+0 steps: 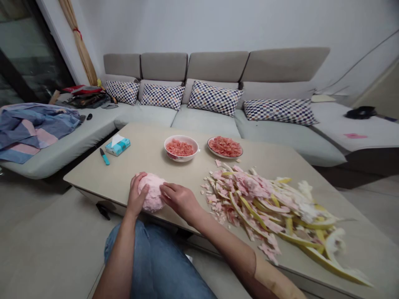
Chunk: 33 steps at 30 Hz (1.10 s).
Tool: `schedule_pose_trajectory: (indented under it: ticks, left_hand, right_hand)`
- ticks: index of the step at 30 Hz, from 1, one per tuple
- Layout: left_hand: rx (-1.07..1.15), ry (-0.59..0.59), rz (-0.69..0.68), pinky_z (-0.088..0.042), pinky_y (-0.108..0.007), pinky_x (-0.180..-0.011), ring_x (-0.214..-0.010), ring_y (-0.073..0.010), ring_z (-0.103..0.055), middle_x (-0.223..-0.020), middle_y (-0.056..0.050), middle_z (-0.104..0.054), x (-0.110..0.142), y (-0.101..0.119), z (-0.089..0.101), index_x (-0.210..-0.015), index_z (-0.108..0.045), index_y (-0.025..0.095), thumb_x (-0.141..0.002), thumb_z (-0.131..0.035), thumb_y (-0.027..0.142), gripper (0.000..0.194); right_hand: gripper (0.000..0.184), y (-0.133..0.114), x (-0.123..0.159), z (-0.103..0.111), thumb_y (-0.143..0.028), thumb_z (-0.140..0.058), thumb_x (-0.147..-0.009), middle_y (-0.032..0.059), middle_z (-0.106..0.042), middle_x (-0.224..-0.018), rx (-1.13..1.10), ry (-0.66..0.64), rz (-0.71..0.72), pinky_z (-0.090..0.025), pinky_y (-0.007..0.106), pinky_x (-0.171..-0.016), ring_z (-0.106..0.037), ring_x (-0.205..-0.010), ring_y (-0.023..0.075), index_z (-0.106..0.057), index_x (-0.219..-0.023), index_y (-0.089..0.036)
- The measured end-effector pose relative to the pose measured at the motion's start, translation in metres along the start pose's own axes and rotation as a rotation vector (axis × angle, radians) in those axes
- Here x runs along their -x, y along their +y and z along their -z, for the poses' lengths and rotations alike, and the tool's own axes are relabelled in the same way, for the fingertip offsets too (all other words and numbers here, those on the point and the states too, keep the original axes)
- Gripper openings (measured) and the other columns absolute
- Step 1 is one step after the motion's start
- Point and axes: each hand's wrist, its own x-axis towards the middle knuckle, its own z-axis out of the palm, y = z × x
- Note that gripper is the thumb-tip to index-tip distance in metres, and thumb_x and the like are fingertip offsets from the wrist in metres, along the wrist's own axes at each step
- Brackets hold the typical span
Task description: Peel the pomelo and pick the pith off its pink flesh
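Observation:
A peeled pomelo [152, 193], still coated in pale pink pith, rests at the near edge of the table. My left hand [137, 195] is wrapped round its left side, thumb across the front. On the right side, the fingers of my right hand [178, 199] are pinched together against the pith; the fingertips are partly hidden. Beyond the fruit stand a white bowl [181, 159] of red pomelo flesh pieces [180, 148] and a dark-rimmed plate [225, 156] heaped with more flesh [225, 145].
A large pile of yellow pomelo peel and pink pith [264, 203] spreads over the right of the table [146, 143]. At the left lie a small blue-handled knife [105, 158] and a tissue pack [117, 146]. A grey sofa [205, 120] with checked cushions stands behind.

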Motion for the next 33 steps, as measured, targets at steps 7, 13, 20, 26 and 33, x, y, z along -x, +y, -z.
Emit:
schedule_pose_trajectory:
  ticks: [7,13,20,26,33]
  left_hand:
    - [-0.027,-0.087,-0.047,-0.032,-0.046,-0.115,-0.132,-0.0250,-0.044,-0.129,-0.010,-0.053,-0.002,0.008,0.002,-0.122,-0.055,0.024,-0.085,-0.061,0.043,0.041]
    - [-0.015,-0.126,-0.063,-0.034,-0.045,-0.114,-0.129,-0.0246,-0.047,-0.128,-0.009,-0.052,-0.006,0.013,0.002,-0.120,-0.057,0.025,-0.081,-0.067,0.037,0.042]
    - [-0.036,-0.074,-0.054,-0.033,-0.045,-0.115,-0.130,-0.0246,-0.045,-0.130,-0.009,-0.051,0.001,0.010,0.000,-0.123,-0.056,0.025,-0.082,-0.067,0.036,0.043]
    - [-0.032,-0.091,-0.065,-0.034,-0.043,-0.114,-0.129,-0.0228,-0.046,-0.128,-0.008,-0.051,0.000,0.012,0.001,-0.120,-0.057,0.025,-0.081,-0.069,0.033,0.042]
    - [-0.047,-0.075,-0.056,-0.034,-0.043,-0.114,-0.126,-0.0225,-0.048,-0.125,-0.007,-0.052,-0.003,0.018,-0.003,-0.119,-0.059,0.026,-0.080,-0.070,0.032,0.041]
  right_hand:
    - [0.022,-0.018,-0.018,0.024,-0.008,-0.041,-0.095,0.0159,-0.069,-0.096,0.336,-0.373,0.084,-0.050,0.026,-0.062,-0.068,-0.078,0.0213,-0.058,-0.109,-0.009]
    - [0.031,-0.025,-0.014,0.012,-0.001,-0.031,-0.092,0.0182,-0.068,-0.088,0.421,-0.317,0.023,-0.048,0.026,-0.051,-0.068,-0.072,0.0222,-0.059,-0.103,-0.007]
    - [0.024,-0.023,-0.012,0.013,-0.007,-0.039,-0.095,0.0172,-0.069,-0.102,0.389,-0.343,-0.069,-0.052,0.028,-0.063,-0.069,-0.086,0.0239,-0.058,-0.109,-0.010]
    - [0.024,-0.023,-0.012,0.016,-0.006,-0.042,-0.094,0.0163,-0.069,-0.104,0.351,-0.399,-0.122,-0.051,0.030,-0.067,-0.069,-0.089,0.0250,-0.058,-0.111,-0.011]
    - [0.017,-0.006,-0.008,-0.007,-0.015,-0.050,-0.093,0.0122,-0.073,-0.092,0.255,-0.180,-0.197,-0.044,0.026,-0.065,-0.069,-0.081,0.0215,-0.066,-0.097,-0.013]
